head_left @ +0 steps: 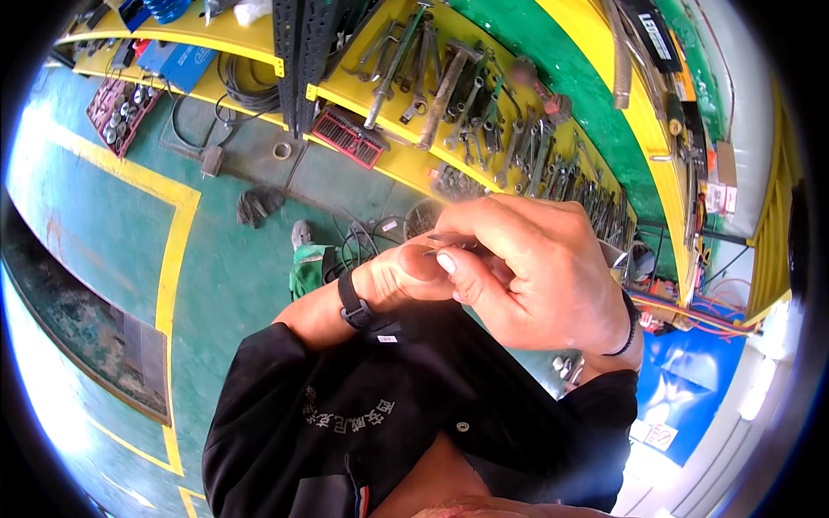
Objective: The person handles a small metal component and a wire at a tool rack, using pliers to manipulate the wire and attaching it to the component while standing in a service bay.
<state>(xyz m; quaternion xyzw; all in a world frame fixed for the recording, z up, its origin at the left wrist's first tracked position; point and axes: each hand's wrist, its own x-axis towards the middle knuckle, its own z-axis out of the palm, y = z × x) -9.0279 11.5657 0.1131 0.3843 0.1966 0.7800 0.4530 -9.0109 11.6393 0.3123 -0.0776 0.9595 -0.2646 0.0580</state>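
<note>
Close in front of my chest, my right hand [553, 268] is closed, thumb against the curled fingers. Between them it pinches a slim dark pointed piece [451, 240], whose kind I cannot make out. The tip points left, at the base of the thumb of my left hand [406, 268]. That left hand lies just against and partly behind the right one, so its fingers are hidden. A black band [352, 300] circles my left wrist, and a thin dark cord [630, 324] is on my right wrist.
Yellow shelving [509, 177] beyond my hands bears many wrenches and a hammer [449, 93]. A red case [348, 136] sits by the shelf edge. On the green floor lie a socket set [123, 112], a dark cloth [259, 205] and black cables [358, 237]. A blue panel [691, 380] stands right.
</note>
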